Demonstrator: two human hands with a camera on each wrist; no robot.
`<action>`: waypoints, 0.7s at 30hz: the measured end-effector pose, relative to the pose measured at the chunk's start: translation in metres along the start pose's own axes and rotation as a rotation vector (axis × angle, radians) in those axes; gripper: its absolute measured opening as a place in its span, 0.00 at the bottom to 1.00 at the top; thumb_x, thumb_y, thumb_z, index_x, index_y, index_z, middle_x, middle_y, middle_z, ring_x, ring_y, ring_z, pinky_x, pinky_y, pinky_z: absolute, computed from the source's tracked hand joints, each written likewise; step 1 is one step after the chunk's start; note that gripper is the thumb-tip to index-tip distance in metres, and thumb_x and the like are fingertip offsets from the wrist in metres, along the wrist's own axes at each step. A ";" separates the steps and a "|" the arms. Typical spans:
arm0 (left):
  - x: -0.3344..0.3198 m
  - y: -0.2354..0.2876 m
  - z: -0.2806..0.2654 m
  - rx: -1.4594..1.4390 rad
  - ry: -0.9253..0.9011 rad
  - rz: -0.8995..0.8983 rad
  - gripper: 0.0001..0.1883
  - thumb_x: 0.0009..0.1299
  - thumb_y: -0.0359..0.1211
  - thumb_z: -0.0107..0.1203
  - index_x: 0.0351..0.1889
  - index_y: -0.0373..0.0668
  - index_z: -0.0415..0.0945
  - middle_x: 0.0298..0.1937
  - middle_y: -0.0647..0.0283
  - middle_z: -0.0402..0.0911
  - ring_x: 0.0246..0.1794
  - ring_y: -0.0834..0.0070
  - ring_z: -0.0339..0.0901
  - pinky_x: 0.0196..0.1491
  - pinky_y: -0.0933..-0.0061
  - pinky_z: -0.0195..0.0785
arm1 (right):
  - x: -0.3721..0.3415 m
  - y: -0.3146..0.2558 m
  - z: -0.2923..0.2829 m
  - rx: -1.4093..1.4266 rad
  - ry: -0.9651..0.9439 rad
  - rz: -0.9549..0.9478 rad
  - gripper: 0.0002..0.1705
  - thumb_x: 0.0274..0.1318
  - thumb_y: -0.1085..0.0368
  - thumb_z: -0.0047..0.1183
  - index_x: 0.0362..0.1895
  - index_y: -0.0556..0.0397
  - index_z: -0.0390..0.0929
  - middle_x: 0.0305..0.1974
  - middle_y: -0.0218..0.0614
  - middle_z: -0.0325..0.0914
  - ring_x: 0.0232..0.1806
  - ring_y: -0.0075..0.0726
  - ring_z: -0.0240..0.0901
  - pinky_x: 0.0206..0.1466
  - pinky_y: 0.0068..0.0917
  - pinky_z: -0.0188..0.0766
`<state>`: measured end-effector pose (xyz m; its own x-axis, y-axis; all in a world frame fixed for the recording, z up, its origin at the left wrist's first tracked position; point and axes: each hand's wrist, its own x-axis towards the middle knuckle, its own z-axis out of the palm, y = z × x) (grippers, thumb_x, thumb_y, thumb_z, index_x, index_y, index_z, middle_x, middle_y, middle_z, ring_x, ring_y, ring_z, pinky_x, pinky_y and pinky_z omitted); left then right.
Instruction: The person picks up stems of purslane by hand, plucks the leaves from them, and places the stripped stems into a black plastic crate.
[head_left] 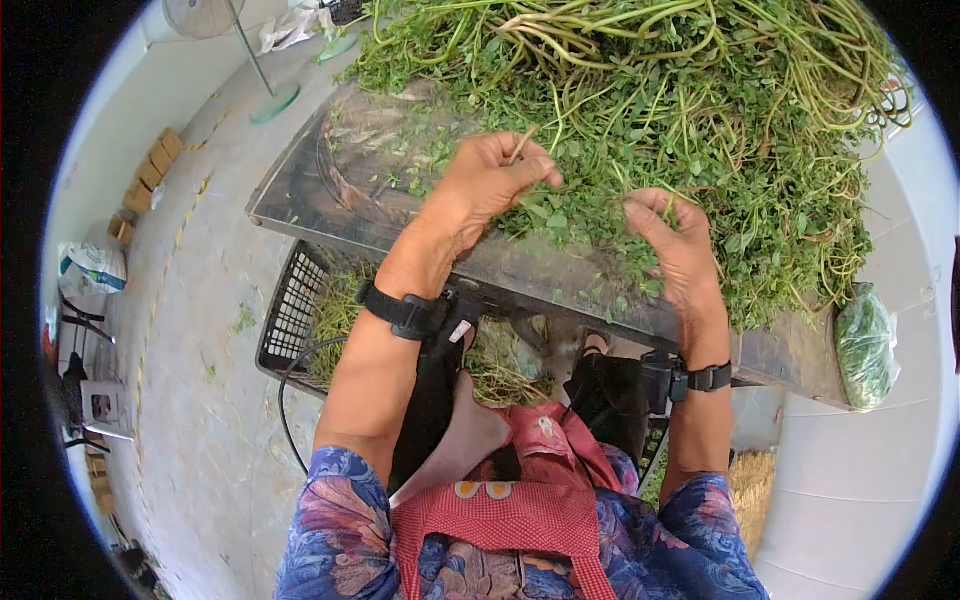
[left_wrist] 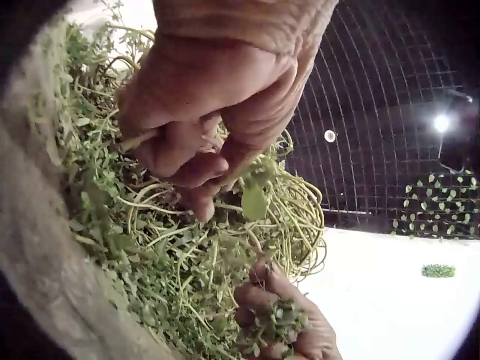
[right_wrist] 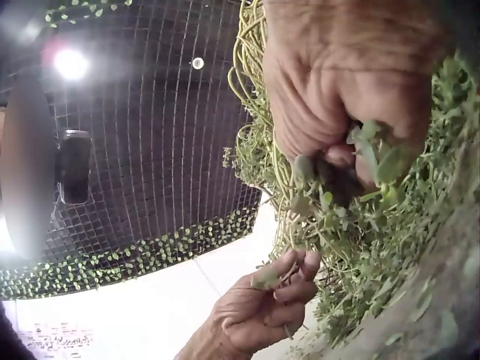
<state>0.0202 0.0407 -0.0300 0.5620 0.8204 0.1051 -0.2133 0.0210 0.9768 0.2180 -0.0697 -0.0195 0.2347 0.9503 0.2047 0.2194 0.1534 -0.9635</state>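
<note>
while left fingers pinch a slender stem, right fingers grip leafy sprigs, tangled greens

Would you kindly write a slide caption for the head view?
The left hand and right hand pinch slender stems above a dark flat table, beside a heaped tangle of leafy green plants.

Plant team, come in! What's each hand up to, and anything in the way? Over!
Left hand pinches a stem; right hand grips leafy sprigs. Green pile heaped on table. Nothing seen blocking either hand. Over.
</note>
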 end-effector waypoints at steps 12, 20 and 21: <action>-0.004 -0.012 0.021 0.086 -0.074 0.040 0.06 0.63 0.32 0.58 0.32 0.39 0.77 0.25 0.69 0.78 0.20 0.88 0.63 0.23 0.85 0.54 | 0.012 0.011 0.032 0.101 0.132 0.042 0.09 0.53 0.66 0.57 0.36 0.60 0.78 0.31 0.26 0.75 0.32 0.18 0.65 0.40 0.19 0.64; 0.000 -0.021 0.021 0.141 -0.071 0.045 0.07 0.62 0.32 0.59 0.30 0.37 0.77 0.25 0.69 0.77 0.25 0.85 0.68 0.30 0.83 0.59 | 0.010 0.015 0.044 0.150 0.163 0.049 0.09 0.52 0.67 0.57 0.36 0.61 0.78 0.32 0.27 0.76 0.34 0.19 0.66 0.41 0.20 0.64; 0.000 -0.020 0.021 0.165 -0.066 0.060 0.07 0.62 0.32 0.59 0.30 0.37 0.77 0.25 0.70 0.77 0.26 0.85 0.68 0.31 0.83 0.60 | 0.009 0.015 0.045 0.142 0.160 0.038 0.09 0.52 0.67 0.57 0.36 0.61 0.78 0.32 0.27 0.76 0.34 0.19 0.66 0.41 0.20 0.64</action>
<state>0.0417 0.0283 -0.0460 0.6050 0.7777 0.1705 -0.1168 -0.1252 0.9852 0.1807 -0.0468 -0.0397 0.3898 0.9027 0.1821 0.0750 0.1660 -0.9833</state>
